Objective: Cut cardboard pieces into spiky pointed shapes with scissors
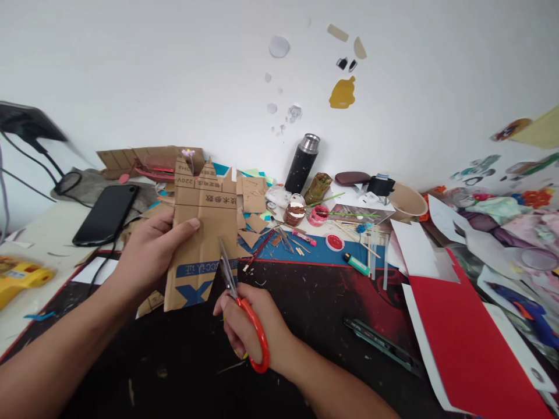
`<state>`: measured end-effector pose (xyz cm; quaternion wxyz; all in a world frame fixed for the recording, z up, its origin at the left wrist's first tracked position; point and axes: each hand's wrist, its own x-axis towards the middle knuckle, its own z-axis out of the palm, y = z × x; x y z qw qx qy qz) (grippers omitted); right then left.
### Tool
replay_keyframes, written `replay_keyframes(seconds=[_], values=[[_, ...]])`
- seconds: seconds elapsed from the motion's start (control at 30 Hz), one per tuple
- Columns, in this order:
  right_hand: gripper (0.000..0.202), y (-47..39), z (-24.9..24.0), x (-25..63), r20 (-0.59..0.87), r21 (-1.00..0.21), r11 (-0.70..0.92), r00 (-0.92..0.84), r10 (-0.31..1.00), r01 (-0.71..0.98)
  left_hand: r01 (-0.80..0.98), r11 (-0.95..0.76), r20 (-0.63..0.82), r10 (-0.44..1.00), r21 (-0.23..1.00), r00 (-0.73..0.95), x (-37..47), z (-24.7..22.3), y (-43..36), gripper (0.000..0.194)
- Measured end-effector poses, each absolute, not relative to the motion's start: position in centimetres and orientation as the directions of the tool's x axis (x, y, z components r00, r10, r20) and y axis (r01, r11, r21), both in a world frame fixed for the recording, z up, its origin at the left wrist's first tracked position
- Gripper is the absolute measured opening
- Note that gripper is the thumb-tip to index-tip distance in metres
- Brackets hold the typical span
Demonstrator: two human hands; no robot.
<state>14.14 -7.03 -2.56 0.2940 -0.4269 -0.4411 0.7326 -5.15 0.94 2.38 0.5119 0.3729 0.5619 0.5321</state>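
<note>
My left hand (152, 247) grips a brown piece of cardboard (192, 247) by its left side, thumb lying on the front face. Dark printing and a blue band mark the cardboard, and its top edge is cut into points. In my right hand (257, 323) is a pair of scissors (254, 331) with red handles. Their blades reach up into the lower right part of the cardboard, where a slanting cut runs in from the bottom edge.
Cardboard scraps (255, 223), a dark thermos (301, 163) and paint jars (295, 210) stand along the back. A phone (105, 215) and a yellow glue gun (21, 278) lie left. To the right are a utility knife (382, 346) and red paper (476, 343).
</note>
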Motion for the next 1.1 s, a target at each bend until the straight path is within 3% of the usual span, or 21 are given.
replay_keyframes(seconds=[0.63,1.1], values=[[0.029,-7.1,-3.3,13.9,-0.415,-0.870,-0.488,-0.435,0.799,-0.068,-0.156,0.198,-0.225,0.957,0.968,-0.181,-4.8,2.5,1.0,0.060],[0.028,-6.9,-3.2,13.8,-0.434,-0.874,-0.485,-0.419,0.798,-0.018,-0.127,0.151,-0.174,0.966,0.980,-0.193,-4.6,2.5,1.0,0.057]])
